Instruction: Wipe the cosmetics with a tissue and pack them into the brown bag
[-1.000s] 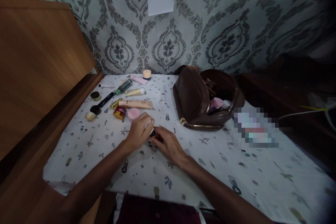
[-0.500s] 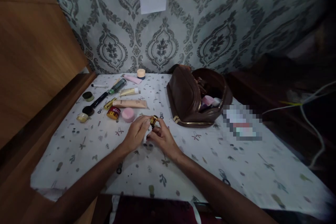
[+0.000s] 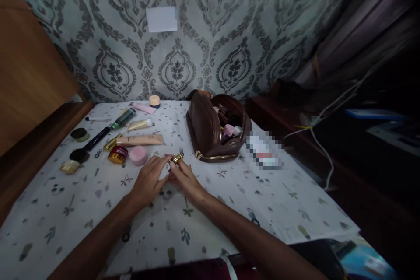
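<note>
My left hand (image 3: 148,180) is closed around a crumpled white cloth or tissue (image 3: 164,171), which it presses against a small gold lipstick tube (image 3: 177,158). The fingers of my right hand (image 3: 189,183) pinch the tube, whose shiny end points up and to the right. Its lower part is hidden between both hands. Left of the hands stands a pink round jar (image 3: 138,155), beside a red and gold jar (image 3: 118,155). Behind these lies a peach squeeze tube (image 3: 140,140), with another gold tube (image 3: 113,142) at its end.
An open brown cosmetic bag (image 3: 205,129) stands right of centre with items inside. Beside it lies a blurred-out flat object (image 3: 265,151). Brushes, jars and tubes, among them a black-handled brush (image 3: 97,138), cover the left. A white cable (image 3: 331,157) hangs at right.
The view has turned to the right, so the table and its things appear further left. The gold tube between my hands has tipped from near upright toward the right.
</note>
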